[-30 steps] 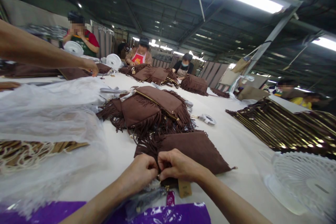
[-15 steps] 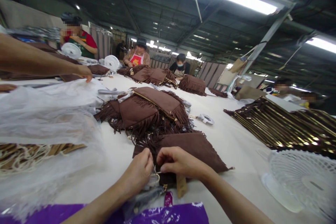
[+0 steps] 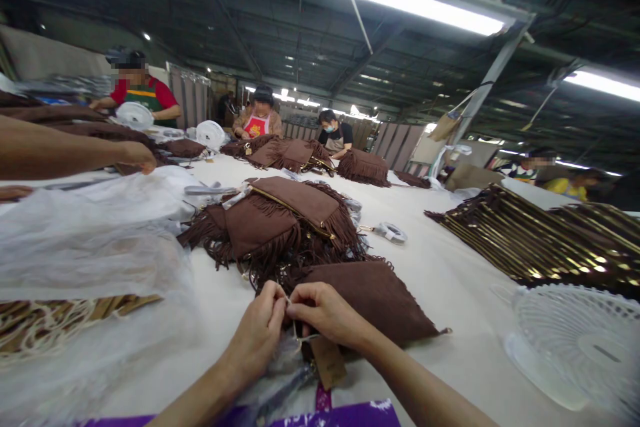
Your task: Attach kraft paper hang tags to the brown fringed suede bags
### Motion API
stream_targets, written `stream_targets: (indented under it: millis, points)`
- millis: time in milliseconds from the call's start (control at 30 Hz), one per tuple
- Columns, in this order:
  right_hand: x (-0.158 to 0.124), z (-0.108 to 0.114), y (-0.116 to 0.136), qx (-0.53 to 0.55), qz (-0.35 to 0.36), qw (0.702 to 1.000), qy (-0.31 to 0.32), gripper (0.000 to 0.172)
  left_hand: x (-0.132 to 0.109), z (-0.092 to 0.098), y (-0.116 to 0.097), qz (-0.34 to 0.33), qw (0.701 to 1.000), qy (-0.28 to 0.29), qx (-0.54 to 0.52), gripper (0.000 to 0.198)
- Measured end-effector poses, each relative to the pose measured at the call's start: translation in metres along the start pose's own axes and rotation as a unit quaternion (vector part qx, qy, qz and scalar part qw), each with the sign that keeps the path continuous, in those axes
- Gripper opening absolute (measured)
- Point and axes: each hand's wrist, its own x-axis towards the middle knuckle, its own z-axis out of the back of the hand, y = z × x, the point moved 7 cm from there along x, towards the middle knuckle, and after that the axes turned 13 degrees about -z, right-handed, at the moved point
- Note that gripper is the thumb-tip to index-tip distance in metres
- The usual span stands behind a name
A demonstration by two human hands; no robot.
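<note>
My left hand point(image 3: 261, 323) and my right hand point(image 3: 327, 313) meet fingertip to fingertip, both pinching a thin white string. From it a brown cardboard tag point(image 3: 329, 363) hangs just under my right hand. A dark brown bag point(image 3: 373, 293) lies flat directly behind my hands, its fringe partly hidden by them. Below my fingers, clear plastic wrap covers a dark strap point(image 3: 287, 383) that lies near a purple plastic sheet point(image 3: 345, 415). Just beyond is a pile of brown fringed bags point(image 3: 265, 223) with gold zips.
White plastic sheeting point(image 3: 95, 240) covers the left side, with corded tags point(image 3: 45, 327) below. A co-worker's arm point(image 3: 65, 147) reaches over it. Right stand a white fan point(image 3: 583, 340) and a stack of gold-edged brown pieces point(image 3: 530, 233). Several people sit beyond the table.
My hands have come together, the right fingertips now touching the left at the string. The tag has swung to a slant. The co-worker's hand at left has shifted slightly left.
</note>
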Motion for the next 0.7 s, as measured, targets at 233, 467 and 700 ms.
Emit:
stream_targets:
  millis: [233,467,700]
  points:
    - [-0.002,0.012,-0.001,0.041,0.025,0.998,-0.03,0.01,0.004,-0.01,0.011,0.037,0.996,0.067,-0.052,0.013]
    - [0.0,0.008,0.001,0.049,0.037,0.998,-0.031,0.01,0.004,-0.014,0.011,0.033,0.993,0.059,-0.098,0.022]
    - [-0.045,0.02,0.006,-0.166,0.044,0.976,-0.137,0.007,0.001,-0.012,0.018,0.069,0.987,0.043,-0.141,0.022]
